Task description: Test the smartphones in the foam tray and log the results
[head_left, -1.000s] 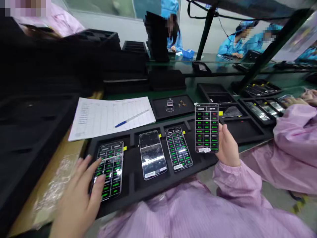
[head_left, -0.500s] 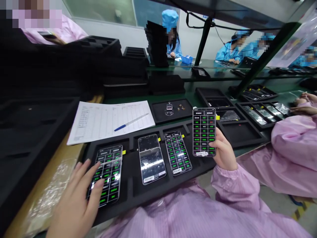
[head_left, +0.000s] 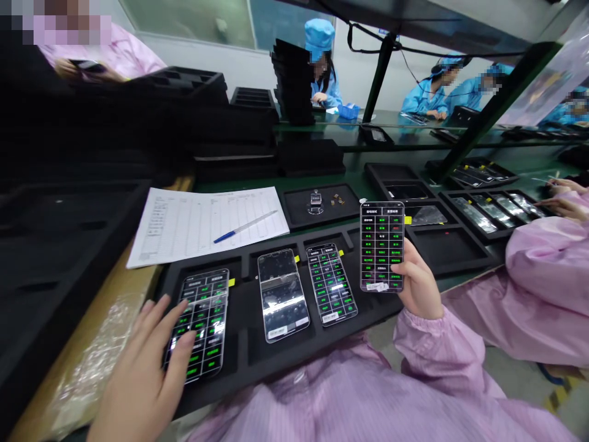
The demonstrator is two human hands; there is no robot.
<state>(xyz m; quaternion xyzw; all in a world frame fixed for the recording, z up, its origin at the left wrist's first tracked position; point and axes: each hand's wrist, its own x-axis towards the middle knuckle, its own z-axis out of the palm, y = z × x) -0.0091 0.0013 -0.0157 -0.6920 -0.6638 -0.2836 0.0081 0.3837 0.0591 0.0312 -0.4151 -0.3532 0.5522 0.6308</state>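
My right hand (head_left: pixel 419 279) grips a smartphone (head_left: pixel 381 245) upright by its right edge, thumb over the front. Its screen shows a grid of mostly green labels, one of them red. My left hand (head_left: pixel 147 362) has its fingers spread over the left smartphone (head_left: pixel 207 325), which lies in a black foam tray (head_left: pixel 237 362) with a similar grid lit. Whether the fingertips touch the glass I cannot tell. Between the hands lie a phone with a dark, reflecting screen (head_left: pixel 284 296) and another phone with a lit grid (head_left: pixel 331 282), both in the tray.
Behind the tray are a printed sheet (head_left: pixel 184 227) with a pen (head_left: pixel 243 227) and a small black tray (head_left: pixel 299 212) of little parts. Black trays (head_left: pixel 451 245) stand at right, near a co-worker's pink sleeve (head_left: pixel 543 245). Stacked black trays (head_left: pixel 230 132) rise at back left.
My hands and the phones keep nearly the same places; the view has shifted very slightly. At the far right, a co-worker's hands have moved a little.
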